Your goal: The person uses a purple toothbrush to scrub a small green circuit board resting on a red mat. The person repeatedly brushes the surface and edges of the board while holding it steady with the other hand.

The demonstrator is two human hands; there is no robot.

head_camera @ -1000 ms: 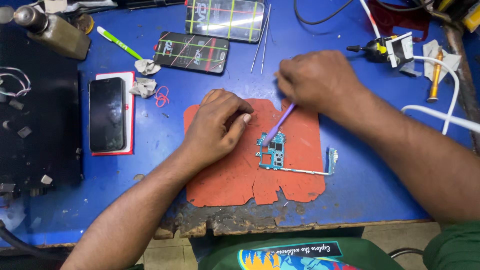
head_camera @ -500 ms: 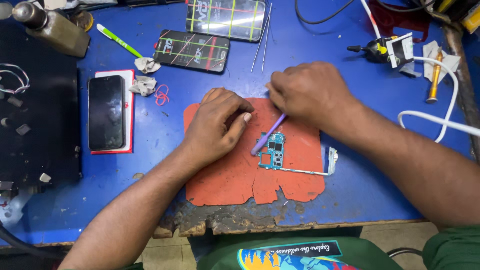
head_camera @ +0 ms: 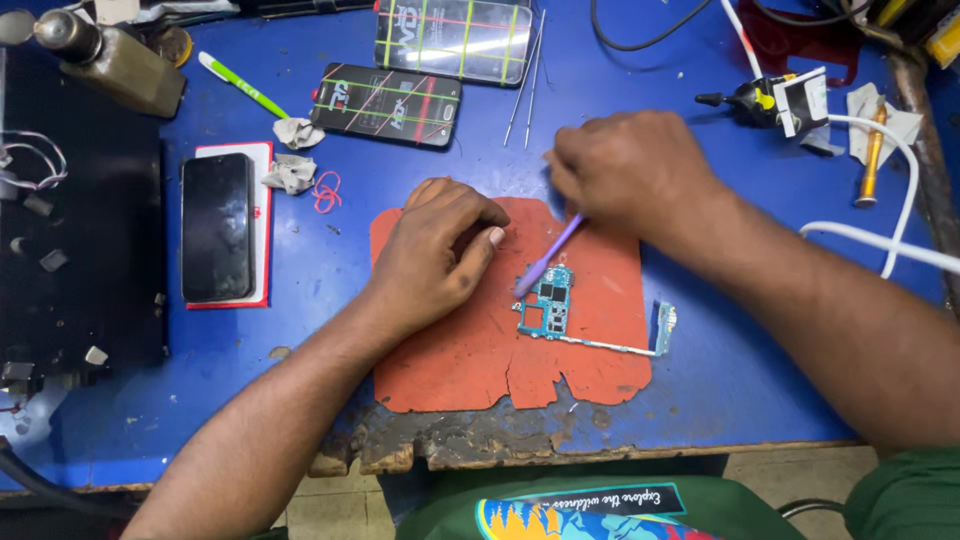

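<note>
A small teal circuit board (head_camera: 547, 304) with a thin flex strip (head_camera: 610, 347) lies on a torn red-orange mat (head_camera: 470, 360) at the table's middle. My right hand (head_camera: 625, 170) grips a purple brush (head_camera: 548, 257) whose tip touches the board's upper left corner. My left hand (head_camera: 440, 250) rests on the mat just left of the board, fingers curled, with nothing seen in it.
A dark phone (head_camera: 216, 226) lies on a red-edged card at left. Two phone screens (head_camera: 388, 102) and tweezers (head_camera: 525, 80) sit at the back, a green pen (head_camera: 243, 85), crumpled tissue (head_camera: 290, 172), a brass bottle (head_camera: 110, 60), cables (head_camera: 880, 235) at right. The table's front edge (head_camera: 480, 440) is worn.
My right hand with the purple brush has shifted left and slightly back, and the brush tip now sits at the board's upper left. My left hand has stayed put.
</note>
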